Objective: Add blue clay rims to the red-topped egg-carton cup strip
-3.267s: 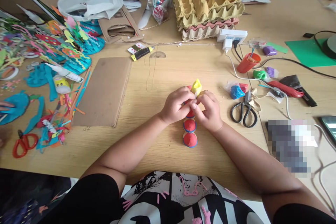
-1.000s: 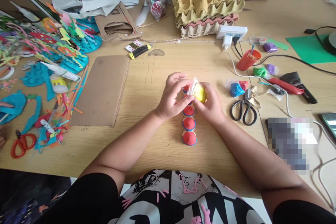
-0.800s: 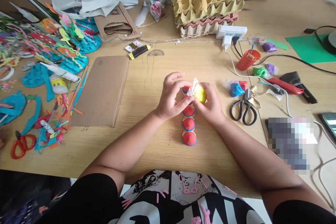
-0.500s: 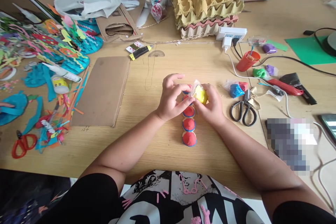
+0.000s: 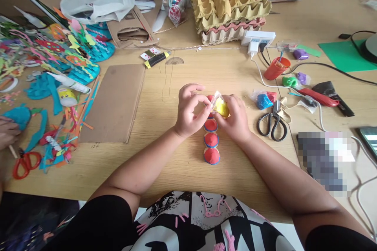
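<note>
My right hand (image 5: pixel 236 119) grips a lump of yellow modelling clay (image 5: pixel 222 108) wrapped partly in clear plastic. With thumb and forefinger my left hand (image 5: pixel 191 110) pinches the edge of the plastic wrapper (image 5: pixel 216 98); its other fingers are curled and raised. Both hands hover over a row of egg-carton cups covered in red clay (image 5: pixel 211 140) with blue rims, standing on the wooden table. The far cups are partly hidden behind my hands. Black-handled scissors (image 5: pixel 272 121) lie to the right of my right hand, near blue clay (image 5: pixel 264 101) in plastic.
A flat cardboard piece (image 5: pixel 112 104) lies on the left, beside paper scraps and red-handled scissors (image 5: pixel 27 163). Another person's hand (image 5: pixel 8 131) is at the far left edge. Stacked egg trays (image 5: pixel 229 11) stand behind a power strip (image 5: pixel 258 38); a red cup (image 5: pixel 277 68) and cables are on the right.
The plastic wrapper and yellow clay have shifted slightly left and tilted in my hands. At the far left, the other person's hand has come further into view over the blue piece.
</note>
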Demonstrator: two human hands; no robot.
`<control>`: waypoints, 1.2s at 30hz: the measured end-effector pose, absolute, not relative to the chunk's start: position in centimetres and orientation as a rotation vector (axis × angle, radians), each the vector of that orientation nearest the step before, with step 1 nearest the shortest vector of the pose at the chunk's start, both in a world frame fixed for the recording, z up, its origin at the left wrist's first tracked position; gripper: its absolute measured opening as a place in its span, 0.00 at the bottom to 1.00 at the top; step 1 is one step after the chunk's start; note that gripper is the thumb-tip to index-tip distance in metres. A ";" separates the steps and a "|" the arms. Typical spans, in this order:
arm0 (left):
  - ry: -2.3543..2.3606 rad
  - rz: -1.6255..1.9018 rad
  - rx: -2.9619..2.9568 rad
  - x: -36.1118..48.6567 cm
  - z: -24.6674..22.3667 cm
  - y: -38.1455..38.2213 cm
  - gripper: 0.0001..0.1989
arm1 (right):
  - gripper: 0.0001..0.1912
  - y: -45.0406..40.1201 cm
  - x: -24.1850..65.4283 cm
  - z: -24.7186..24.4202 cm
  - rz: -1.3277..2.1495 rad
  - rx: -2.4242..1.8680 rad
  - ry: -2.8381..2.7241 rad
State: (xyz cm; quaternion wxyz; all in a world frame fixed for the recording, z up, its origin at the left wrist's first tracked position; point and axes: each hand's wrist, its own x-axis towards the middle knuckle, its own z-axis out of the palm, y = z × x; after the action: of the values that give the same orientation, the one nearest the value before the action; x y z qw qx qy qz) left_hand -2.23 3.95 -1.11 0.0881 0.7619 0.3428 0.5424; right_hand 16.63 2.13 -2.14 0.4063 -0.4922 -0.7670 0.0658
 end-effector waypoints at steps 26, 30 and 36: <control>0.910 1.513 2.181 -2.1 -1.4 4.5 0.12 | 0.19 2.3 16.7 -1.2 0.571 -1.068 -1.832; 0.915 1.506 2.056 -1.8 -1.3 4.3 0.11 | 0.19 2.3 16.7 -1.1 0.541 -1.065 -1.884; 0.930 1.499 2.066 -1.8 -1.4 4.3 0.12 | 0.18 2.4 16.6 -1.2 0.527 -1.041 -1.926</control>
State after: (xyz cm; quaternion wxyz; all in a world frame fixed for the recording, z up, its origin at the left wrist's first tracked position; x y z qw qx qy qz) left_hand -1.80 4.30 -1.38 0.2110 0.7435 0.3345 0.5393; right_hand 16.56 2.41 -1.19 0.4302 -0.4173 -0.7721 0.2113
